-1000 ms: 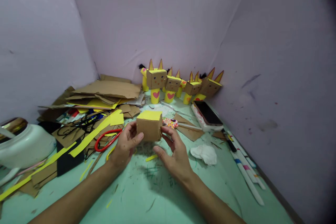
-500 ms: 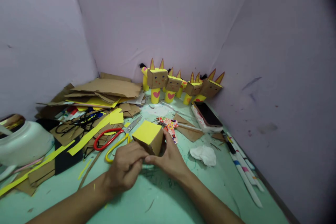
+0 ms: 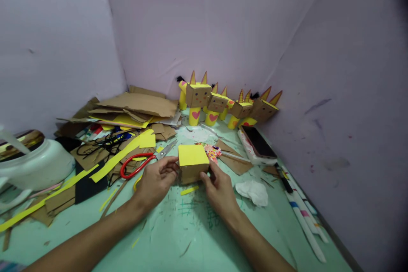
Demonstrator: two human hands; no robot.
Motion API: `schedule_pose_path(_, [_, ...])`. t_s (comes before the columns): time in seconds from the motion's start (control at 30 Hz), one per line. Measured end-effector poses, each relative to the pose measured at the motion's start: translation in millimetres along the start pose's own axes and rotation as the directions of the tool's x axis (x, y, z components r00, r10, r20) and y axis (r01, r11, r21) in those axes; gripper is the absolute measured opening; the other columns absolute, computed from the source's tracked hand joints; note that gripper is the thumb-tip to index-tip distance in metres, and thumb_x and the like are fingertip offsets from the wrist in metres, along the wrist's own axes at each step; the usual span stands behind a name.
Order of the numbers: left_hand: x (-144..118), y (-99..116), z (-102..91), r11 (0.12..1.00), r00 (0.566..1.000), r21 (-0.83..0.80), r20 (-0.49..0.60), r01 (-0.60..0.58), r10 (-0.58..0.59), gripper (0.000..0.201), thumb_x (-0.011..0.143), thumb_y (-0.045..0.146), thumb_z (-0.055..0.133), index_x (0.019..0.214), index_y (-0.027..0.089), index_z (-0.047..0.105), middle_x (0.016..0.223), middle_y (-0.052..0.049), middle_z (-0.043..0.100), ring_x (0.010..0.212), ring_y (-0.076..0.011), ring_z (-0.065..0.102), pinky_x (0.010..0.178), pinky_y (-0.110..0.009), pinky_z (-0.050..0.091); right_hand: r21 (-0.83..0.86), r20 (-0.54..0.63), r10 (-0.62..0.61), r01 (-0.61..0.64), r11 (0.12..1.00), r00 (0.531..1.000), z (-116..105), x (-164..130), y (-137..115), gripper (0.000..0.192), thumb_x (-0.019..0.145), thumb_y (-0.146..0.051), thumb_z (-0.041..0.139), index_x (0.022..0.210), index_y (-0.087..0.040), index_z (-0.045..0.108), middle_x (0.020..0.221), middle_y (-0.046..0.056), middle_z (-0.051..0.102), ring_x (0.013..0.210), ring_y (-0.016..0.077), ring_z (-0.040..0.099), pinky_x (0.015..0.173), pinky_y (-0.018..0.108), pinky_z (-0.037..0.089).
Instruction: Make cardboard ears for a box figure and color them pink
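A small cardboard cube with a yellow paper top (image 3: 192, 164) sits low over the green table (image 3: 178, 238). My left hand (image 3: 156, 182) grips its left side and my right hand (image 3: 219, 188) grips its right side. A short yellow paper strip (image 3: 189, 190) lies on the table just in front of the cube. Red and yellow scissors (image 3: 140, 164) lie to the left of my left hand.
Several cardboard-and-yellow figures (image 3: 223, 104) stand along the back wall. A heap of cardboard and yellow paper scraps (image 3: 124, 114) fills the left. A white jar (image 3: 35, 165) stands far left. A phone (image 3: 259, 142), crumpled tissue (image 3: 254, 190) and markers (image 3: 302, 221) lie on the right.
The cube was tilted with its yellow face toward me half a second ago; now it is level, yellow face up. My left hand moved from under the cube to its left side.
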State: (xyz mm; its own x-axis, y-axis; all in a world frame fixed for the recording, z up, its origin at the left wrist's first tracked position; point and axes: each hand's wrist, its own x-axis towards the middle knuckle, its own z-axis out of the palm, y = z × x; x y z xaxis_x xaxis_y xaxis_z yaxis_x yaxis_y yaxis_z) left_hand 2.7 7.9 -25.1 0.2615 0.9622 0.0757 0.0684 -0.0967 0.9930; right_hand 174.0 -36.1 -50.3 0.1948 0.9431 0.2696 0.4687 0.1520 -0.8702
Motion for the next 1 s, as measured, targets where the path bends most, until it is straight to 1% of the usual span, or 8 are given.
schedule_pose_path(0.13, [2,-9,-3.6,0.991,0.998,0.123,0.022,-0.056,0.054,0.021,0.064,0.015,0.06,0.085,0.017,0.058,0.073,-0.002,0.062,0.069,-0.0191,0.06,0.064,-0.029,0.049,-0.077,0.035,0.084,-0.081,0.994,0.996,1,-2,-5,0.041,0.074,-0.011,0.052,0.113,-0.019,0.059,0.098,0.01,0.071,0.085,0.0295,0.065,0.077,0.046,0.049])
schedule_pose_path(0.3, [10,-22,-8.1,0.985,0.999,0.17,0.015,0.029,-0.032,0.063,0.06,0.007,0.049,0.122,0.017,0.044,0.111,-0.009,0.059,0.082,-0.0217,0.063,0.068,-0.034,0.051,-0.03,0.01,0.191,-0.191,0.981,0.981,0,0,-4,0.053,0.068,-0.017,0.062,0.12,-0.016,0.053,0.101,0.011,0.068,0.082,0.0258,0.066,0.077,0.044,0.052])
schedule_pose_path(0.43, [5,-15,-8.3,0.913,1.0,0.408,-0.017,-0.003,0.01,0.08,0.063,0.007,0.044,0.14,0.015,0.025,0.137,-0.016,0.041,0.111,-0.0295,0.053,0.092,-0.047,0.044,-0.097,-0.06,0.041,-0.046,0.994,0.997,-2,-2,0,0.06,0.068,-0.009,0.051,0.128,-0.011,0.044,0.123,0.017,0.057,0.105,0.0277,0.059,0.085,0.045,0.051])
schedule_pose_path(0.5, [1,-11,-7.2,0.813,0.981,0.554,0.04,-0.18,0.19,0.082,0.065,0.007,0.042,0.143,0.011,0.018,0.146,-0.017,0.03,0.129,-0.0314,0.036,0.103,-0.051,0.032,-0.209,-0.083,-0.172,0.152,0.966,0.982,-1,-4,-1,0.071,0.066,-0.002,0.043,0.136,-0.009,0.034,0.137,0.018,0.045,0.125,0.0269,0.044,0.099,0.048,0.041])
schedule_pose_path(0.6, [1,-7,-3.9,0.512,0.858,0.711,0.267,-0.482,0.438,0.078,0.063,0.003,0.04,0.141,0.007,0.026,0.149,-0.016,0.025,0.138,-0.0295,0.014,0.11,-0.051,0.019,-0.405,0.041,-0.398,0.379,0.832,0.917,2,-2,-7,0.083,0.059,0.003,0.041,0.14,-0.006,0.027,0.146,0.017,0.033,0.138,0.0269,0.021,0.11,0.052,0.023])
schedule_pose_path(0.77, [4,-3,3.8,0.224,0.803,0.798,0.455,-0.56,0.386,0.062,0.066,0.005,0.041,0.127,0.006,0.05,0.137,-0.016,0.046,0.131,-0.0316,0.033,0.108,-0.055,0.021,-0.572,0.291,-0.317,0.43,0.699,0.903,8,6,-19,0.074,0.06,0.002,0.043,0.132,-0.008,0.045,0.139,0.014,0.046,0.132,0.0314,0.034,0.109,0.056,0.022])
schedule_pose_path(0.9, [3,-2,4.5,0.249,0.835,0.824,0.403,-0.509,0.374,0.062,0.067,0.007,0.041,0.128,0.002,0.048,0.139,-0.02,0.043,0.131,-0.0328,0.033,0.108,-0.058,0.018,-0.624,0.242,-0.259,0.354,0.697,0.935,9,5,-17,0.069,0.062,0.002,0.043,0.13,0.0,0.045,0.139,0.021,0.044,0.131,0.033,0.036,0.108,0.054,0.025])
schedule_pose_path(1.0, [3,-6,-1.0,0.448,0.895,0.784,0.307,-0.43,0.324,0.071,0.065,0.006,0.04,0.135,-0.004,0.035,0.143,-0.023,0.034,0.134,-0.0309,0.028,0.109,-0.053,0.021,-0.556,0.141,-0.239,0.277,0.784,0.961,7,1,-6,0.071,0.062,0.0,0.044,0.132,0.006,0.039,0.135,0.027,0.046,0.128,0.0339,0.041,0.107,0.055,0.028])
